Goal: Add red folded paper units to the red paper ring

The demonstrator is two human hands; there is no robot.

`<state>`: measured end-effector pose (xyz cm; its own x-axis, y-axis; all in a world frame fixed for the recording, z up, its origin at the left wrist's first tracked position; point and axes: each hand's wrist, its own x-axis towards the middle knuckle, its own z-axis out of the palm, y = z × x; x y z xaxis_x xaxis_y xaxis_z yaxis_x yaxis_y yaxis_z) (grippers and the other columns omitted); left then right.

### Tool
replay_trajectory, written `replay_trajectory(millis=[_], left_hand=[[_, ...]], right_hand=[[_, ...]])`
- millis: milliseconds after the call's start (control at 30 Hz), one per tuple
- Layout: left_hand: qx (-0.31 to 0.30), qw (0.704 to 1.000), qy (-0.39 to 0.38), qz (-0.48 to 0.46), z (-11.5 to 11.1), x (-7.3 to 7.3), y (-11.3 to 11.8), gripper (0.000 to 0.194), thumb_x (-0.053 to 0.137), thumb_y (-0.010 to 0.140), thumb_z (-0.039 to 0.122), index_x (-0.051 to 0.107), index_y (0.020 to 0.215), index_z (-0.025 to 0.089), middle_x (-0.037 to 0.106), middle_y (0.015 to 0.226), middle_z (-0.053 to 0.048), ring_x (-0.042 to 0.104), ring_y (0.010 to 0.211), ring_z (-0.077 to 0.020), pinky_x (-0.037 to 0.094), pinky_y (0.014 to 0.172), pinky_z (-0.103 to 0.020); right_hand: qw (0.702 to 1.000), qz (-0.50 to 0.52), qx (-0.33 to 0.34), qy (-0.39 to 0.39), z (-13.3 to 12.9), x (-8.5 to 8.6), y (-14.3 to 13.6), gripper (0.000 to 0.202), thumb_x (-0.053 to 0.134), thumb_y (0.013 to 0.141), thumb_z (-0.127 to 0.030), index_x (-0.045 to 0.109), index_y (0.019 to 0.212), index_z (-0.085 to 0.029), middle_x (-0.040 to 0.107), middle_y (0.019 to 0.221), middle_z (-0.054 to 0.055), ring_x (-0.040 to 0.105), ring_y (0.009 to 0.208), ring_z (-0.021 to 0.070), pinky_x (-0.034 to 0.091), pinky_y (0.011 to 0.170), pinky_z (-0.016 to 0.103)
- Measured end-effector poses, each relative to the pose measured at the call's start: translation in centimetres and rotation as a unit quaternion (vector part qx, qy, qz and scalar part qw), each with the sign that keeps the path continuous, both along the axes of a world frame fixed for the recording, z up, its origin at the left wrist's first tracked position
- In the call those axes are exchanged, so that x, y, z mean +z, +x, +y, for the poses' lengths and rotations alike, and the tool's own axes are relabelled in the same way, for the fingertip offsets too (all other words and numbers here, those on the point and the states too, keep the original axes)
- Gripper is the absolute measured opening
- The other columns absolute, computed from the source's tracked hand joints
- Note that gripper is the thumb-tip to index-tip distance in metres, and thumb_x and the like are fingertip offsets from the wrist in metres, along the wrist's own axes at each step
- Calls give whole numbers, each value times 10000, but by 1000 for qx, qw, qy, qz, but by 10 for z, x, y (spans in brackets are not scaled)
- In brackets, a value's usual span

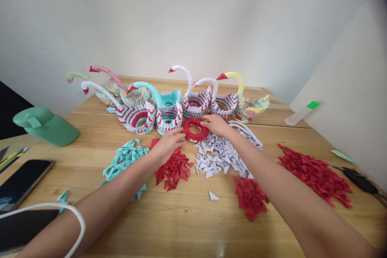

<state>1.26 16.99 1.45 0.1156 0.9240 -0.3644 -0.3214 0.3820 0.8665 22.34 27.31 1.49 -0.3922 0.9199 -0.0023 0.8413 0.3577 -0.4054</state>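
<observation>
A red ring of folded paper (188, 133) lies on the wooden table in front of the paper swans. My left hand (169, 142) is at its left edge, fingers pressed together with their tips by the ring. On its upper right side, my right hand (213, 124) has its fingers closed on the rim. Under and beside my left hand lie red paper pieces (175, 169), with teal pieces (125, 157) farther left. White pieces (222, 153) spread below my right hand and forearm.
Several paper swans (198, 102) stand along the back. A green bottle (48, 127) and phone (26, 181) are at the left, with a white cable (79, 217) nearby. More red pieces (314, 173) and a green-capped tube (302, 113) are at the right.
</observation>
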Motion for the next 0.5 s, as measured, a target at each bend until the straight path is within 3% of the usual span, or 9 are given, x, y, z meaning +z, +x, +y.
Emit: replay_trajectory(millis=[200,367,500], left_hand=[[0,1000,10,-2,-1,-2,-3,391,632,824,98,622,1216,101,651,1188,-166,635,1081,-231,506,970,-366],[-5,1000,25,-1,-3,-3,-4,360,639,813,115,645,1173,103,659,1215,-166,625,1137,-239,478,1026,-387],[-2,999,47,8,-15,8,-3,353,667,791,137,672,1143,154,645,1283,-119,586,1211,-236,449,1056,-367]], right_hand=[[1000,6,-12,7,2,-5,2,250,620,888,-241,708,1116,-191,775,981,52,707,865,181,505,794,281],[999,19,-12,23,-1,-2,1,254,616,883,-249,735,1107,-232,781,993,39,711,932,213,502,844,276],[998,33,-20,41,-4,4,3,267,591,890,-235,733,1116,-225,765,1084,47,702,998,213,504,890,293]])
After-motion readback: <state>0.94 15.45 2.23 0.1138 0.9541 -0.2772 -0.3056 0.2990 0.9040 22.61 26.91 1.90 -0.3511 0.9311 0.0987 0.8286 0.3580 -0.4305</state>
